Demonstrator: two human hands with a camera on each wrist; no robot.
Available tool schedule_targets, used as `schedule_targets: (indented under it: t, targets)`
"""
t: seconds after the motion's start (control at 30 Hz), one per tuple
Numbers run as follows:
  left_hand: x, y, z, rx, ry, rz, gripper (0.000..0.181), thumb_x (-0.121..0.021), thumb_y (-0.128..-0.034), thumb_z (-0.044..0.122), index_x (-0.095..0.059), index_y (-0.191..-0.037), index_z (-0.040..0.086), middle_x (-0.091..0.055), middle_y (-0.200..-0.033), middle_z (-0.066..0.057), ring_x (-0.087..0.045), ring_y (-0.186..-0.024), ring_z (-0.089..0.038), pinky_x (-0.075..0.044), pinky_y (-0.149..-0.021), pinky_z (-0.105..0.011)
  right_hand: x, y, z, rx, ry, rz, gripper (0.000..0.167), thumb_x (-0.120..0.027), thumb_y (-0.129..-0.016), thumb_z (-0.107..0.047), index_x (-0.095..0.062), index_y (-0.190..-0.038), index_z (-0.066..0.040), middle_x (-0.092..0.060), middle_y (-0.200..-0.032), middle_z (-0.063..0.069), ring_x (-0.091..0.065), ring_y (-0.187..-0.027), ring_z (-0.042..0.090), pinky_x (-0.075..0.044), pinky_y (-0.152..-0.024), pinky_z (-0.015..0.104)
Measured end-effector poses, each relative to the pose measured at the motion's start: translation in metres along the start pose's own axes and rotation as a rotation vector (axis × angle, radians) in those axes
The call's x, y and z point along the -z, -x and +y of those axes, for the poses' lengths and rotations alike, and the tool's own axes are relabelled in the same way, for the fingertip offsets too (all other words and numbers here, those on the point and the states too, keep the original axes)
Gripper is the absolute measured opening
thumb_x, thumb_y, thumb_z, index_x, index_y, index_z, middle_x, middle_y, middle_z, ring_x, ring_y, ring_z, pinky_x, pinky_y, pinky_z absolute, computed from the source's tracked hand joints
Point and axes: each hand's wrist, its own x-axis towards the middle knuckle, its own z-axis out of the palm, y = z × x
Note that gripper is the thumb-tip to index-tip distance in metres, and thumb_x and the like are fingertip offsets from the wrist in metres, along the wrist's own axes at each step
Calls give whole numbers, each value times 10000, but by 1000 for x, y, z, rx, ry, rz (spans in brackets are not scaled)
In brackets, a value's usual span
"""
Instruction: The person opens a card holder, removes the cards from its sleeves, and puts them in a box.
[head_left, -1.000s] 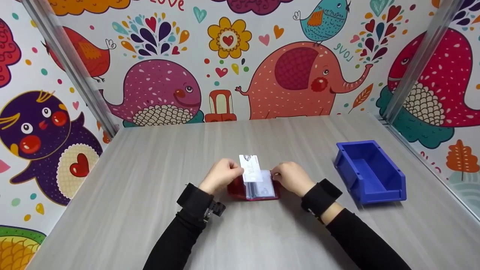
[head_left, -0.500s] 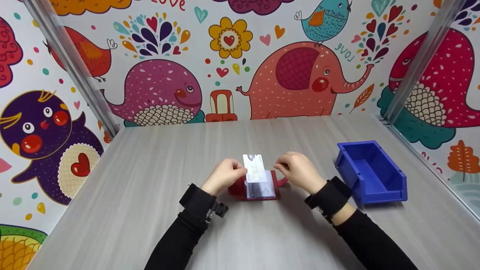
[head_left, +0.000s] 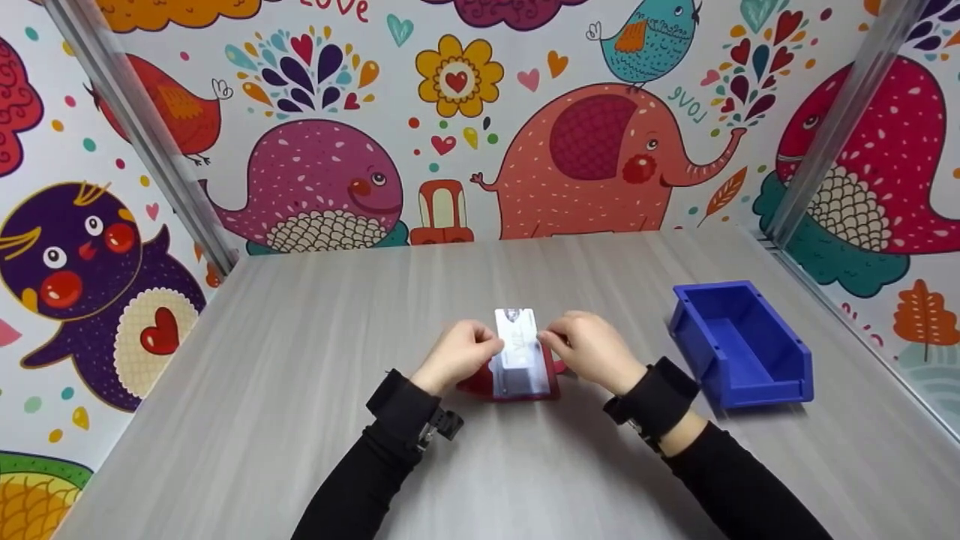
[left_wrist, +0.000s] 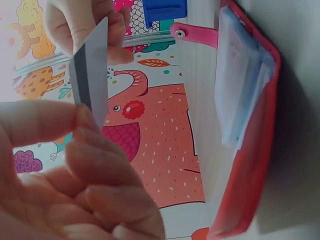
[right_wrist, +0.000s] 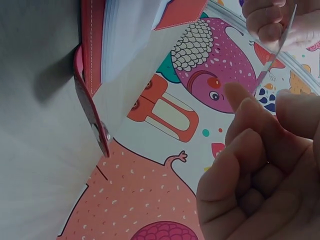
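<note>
My left hand (head_left: 463,351) pinches the left edge of a white VIP card (head_left: 516,330) between thumb and fingers. The card is raised above an open red card holder (left_wrist: 257,165), and its dark stripe shows in the left wrist view. Clear plastic sleeves (head_left: 523,381) fill the holder's right part, and a strap with a snap (left_wrist: 196,34) sticks out from its side. My right hand (head_left: 589,346) is at the card's right edge. In the right wrist view its thumb and forefinger stand apart on either side of the card, the other fingers loosely curled.
A blue plastic bin (head_left: 739,349) stands at the right of the wood-grain table (head_left: 315,315). Walls with cartoon animals (head_left: 585,165) enclose the back and sides, with metal posts (head_left: 142,135) at the corners.
The left hand has carried the card slightly right, over the sleeves. The right hand moved off the holder's right side, leaving its strap sticking out, then came to the card's edge.
</note>
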Motion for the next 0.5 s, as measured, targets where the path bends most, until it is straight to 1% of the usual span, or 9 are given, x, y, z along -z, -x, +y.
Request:
schedule_targets:
  t: [0.1,0.3,0.37,0.5]
  targets:
    - [-1,0,1,-12,-6,-1,124,-640,-855,88,-638,-738,47,-507,-650,44,-453,-586,-101,-364,-560,-246,-1,0,-1,-1,3,-9,225,-681,-946,-224,-708,-773,-84,-524,-683,-31,-481,-626,124,-425,-592,327]
    - [-3,0,2,-27,-7,-10,134,-635,-863,95,-629,-734,59,-488,-636,56,-438,-568,-89,-353,-553,-245,-2,0,-2,-1,1,-3,250,-686,-943,-233,-686,-735,-94,-507,-666,-26,-461,-610,122,-406,-580,330]
    - [-3,0,2,-37,-20,-7,131,-636,-864,97,-632,-740,54,-489,-639,57,-442,-577,-90,-356,-561,-246,-2,0,-3,-4,-1,0,230,-700,-932,-224,-698,-746,-89,-518,-671,-24,-468,-615,125,-412,-585,331]
    - [-4,0,3,-61,-76,-10,164,-623,-866,104,-611,-705,74,-472,-617,64,-433,-563,-90,-347,-559,-249,-2,0,-4,-8,1,12,220,-720,-915,-210,-694,-737,-84,-520,-666,-20,-474,-613,131,-416,-581,330]
